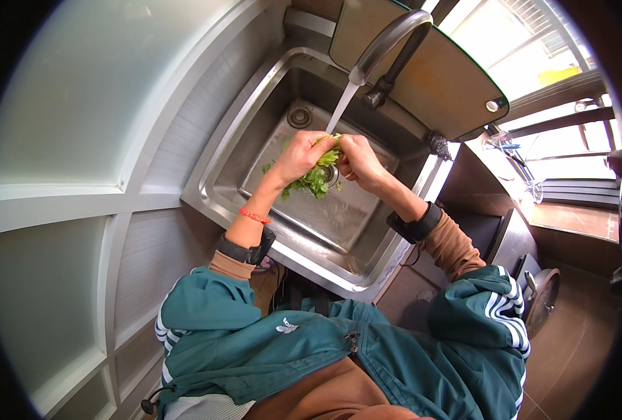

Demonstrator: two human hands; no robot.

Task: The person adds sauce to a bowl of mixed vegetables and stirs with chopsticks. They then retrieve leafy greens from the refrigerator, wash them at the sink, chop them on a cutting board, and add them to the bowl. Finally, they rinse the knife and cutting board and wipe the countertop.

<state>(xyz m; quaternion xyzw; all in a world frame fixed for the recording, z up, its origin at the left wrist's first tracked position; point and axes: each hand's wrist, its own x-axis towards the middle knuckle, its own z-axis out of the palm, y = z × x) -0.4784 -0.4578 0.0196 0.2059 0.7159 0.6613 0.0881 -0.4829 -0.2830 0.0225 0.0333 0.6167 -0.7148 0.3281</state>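
Over a stainless steel sink (227,142), my left hand (301,157) grips a bunch of leafy green herbs (313,181), its leaves hanging down and to the left. My right hand (361,160) pinches the pale stem end close beside the left fingertips. Water (342,107) runs from the curved metal faucet (389,42) and falls just behind the hands. The leaves partly hide a drain (332,176) in the sink floor, and a second round fitting (300,117) lies farther back.
A large board (426,94) with a green edge leans behind the faucet. A dark mesh scourer (439,146) rests at the sink's right back corner. Frosted panels (54,94) stand along the left. A window (568,142) is at the right, and a round lid (544,299) stands lower right.
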